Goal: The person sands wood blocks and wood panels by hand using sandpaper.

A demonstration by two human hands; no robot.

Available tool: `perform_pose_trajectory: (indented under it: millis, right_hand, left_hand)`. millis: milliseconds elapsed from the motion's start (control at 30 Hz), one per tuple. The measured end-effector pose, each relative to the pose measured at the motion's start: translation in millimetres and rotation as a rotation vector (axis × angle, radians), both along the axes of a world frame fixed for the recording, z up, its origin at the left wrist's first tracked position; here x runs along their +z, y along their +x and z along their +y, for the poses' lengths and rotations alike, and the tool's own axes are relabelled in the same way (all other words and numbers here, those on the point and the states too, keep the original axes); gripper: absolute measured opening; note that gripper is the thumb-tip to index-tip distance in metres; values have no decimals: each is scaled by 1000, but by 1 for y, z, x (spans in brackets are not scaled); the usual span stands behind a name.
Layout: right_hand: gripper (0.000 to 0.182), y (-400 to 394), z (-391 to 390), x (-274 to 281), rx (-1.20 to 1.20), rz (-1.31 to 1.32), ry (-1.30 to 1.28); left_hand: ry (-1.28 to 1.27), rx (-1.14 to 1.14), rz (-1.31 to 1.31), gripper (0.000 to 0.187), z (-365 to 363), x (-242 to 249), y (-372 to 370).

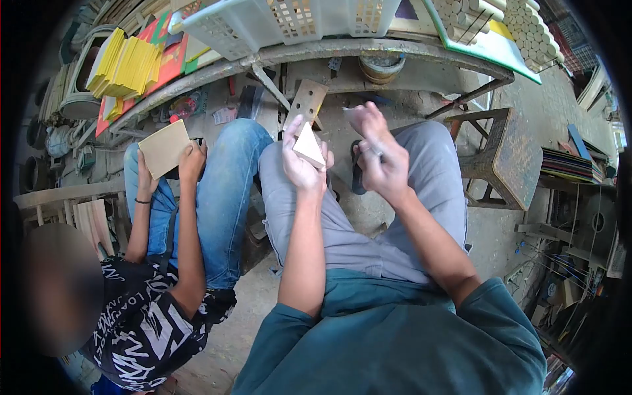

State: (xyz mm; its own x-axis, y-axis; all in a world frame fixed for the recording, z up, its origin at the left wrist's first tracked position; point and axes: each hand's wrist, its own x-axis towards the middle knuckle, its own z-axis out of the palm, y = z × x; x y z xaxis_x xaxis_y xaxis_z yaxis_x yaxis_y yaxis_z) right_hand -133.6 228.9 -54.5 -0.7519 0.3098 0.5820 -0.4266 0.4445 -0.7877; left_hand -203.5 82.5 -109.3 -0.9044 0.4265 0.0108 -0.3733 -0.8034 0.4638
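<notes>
A pale triangular wooden block (308,147) rests in my left hand (303,168), its fingers and thumb closed around the edges, above my left thigh. To the right of it, and apart from it, my right hand (383,158) is raised over the gap between my knees. Its fingers are curled together and partly smeared by motion. A small greyish edge shows near the fingertips, too blurred to name.
At my left a person's hands hold a flat wooden board (164,149). Ahead stands a metal-framed table (368,46) with a white plastic basket (263,26), yellow pieces (125,66) and bundled wooden cylinders (464,20). A wooden stool (510,158) is at right.
</notes>
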Motion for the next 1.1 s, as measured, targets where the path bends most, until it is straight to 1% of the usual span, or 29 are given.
perform_pose_trajectory:
  millis: [33, 67, 100, 133, 167, 200, 233, 300, 333, 400, 433, 467, 533, 567, 633, 667, 733, 767, 800, 867, 900, 933, 967, 1000, 1033, 1067, 1100]
  right_hand:
    - [45, 0, -3, 0, 87, 35, 146]
    - [49, 2, -10, 0, 191, 14, 234]
    - [51, 3, -18, 2, 289, -33, 296]
    - [52, 3, -23, 5, 387, -81, 357]
    - [53, 0, -22, -4, 338, -118, 322]
    - [48, -7, -16, -14, 246, -79, 374]
    - [44, -16, -5, -18, 155, -115, 325]
    - [33, -28, 19, -31, -31, -219, 258]
    - [27, -28, 29, -32, -131, -287, 239]
    - [28, -24, 37, -29, -74, -357, -635]
    - [33, -22, 40, -24, -105, -289, -659]
    - [31, -18, 40, -19, -78, -290, -896]
    - [30, -12, 42, -23, -40, -352, -1184]
    - [30, -10, 42, -26, -41, -357, -1189]
    - [23, -11, 40, -18, 76, -385, -1344]
    - [23, -12, 37, -16, 78, -385, -1343]
    - [27, -17, 33, -12, 142, -376, -1239]
    - [31, -17, 33, -11, 188, -368, -1259]
    - [31, -17, 35, -11, 194, -366, -1256]
    - [29, -13, 40, -17, 192, -465, -1259]
    - [27, -13, 40, -18, 132, -483, -1273]
    - [27, -13, 42, -21, 137, -480, -1269]
    - [27, -13, 44, -25, 141, -468, -1261]
    - [26, -14, 43, -25, 143, -455, -1254]
    - [22, -16, 41, -25, 122, -446, -1192]
    - [22, -18, 38, -25, 130, -439, -1186]
    - [21, -21, 34, -22, 136, -431, -1197]
  left_hand:
    - [286, -238, 125, 45, -1, -8, -7]
    - [285, -244, 120, 45, 1, -16, -5]
    - [-165, -73, 109, 46, 5, -18, -3]
    - [-614, 103, 96, 47, 11, -9, 0]
    - [-341, 85, -300, 49, 11, 1, 11]
    - [-367, 95, -431, 48, 20, 29, 9]
    - [-366, 99, -432, 48, 17, 35, 9]
    - [-232, -290, -147, 45, 8, 40, 10]
    - [-232, -291, -148, 45, 7, 38, 10]
    - [-91, -282, -103, 47, 7, 38, 9]
    - [-65, -289, -89, 49, 6, 41, 9]
    - [-66, -282, -93, 49, 6, 43, 10]
    - [-30, -278, -118, 51, 7, 45, 12]
    - [-34, -277, -122, 51, 7, 44, 12]
    - [52, -340, -64, 53, 7, 42, 9]
    - [52, -338, -62, 53, 7, 42, 9]
    - [19, -344, -29, 55, 6, 44, 6]
    - [20, -341, -24, 55, 6, 42, 5]
    - [33, -324, -22, 53, 7, 40, 3]
    - [48, -304, -15, 51, 9, 38, 2]
    - [75, -273, -71, 47, 12, 40, 4]
    - [103, -243, -126, 43, 13, 43, 6]
    - [131, -241, -122, 34, 14, 44, 7]
    - [134, -239, -114, 34, 13, 46, 7]
    - [46, -200, -112, 33, 12, 49, 8]
    - [-41, -159, -108, 33, 11, 50, 7]
    - [-37, -155, -98, 33, 11, 48, 5]
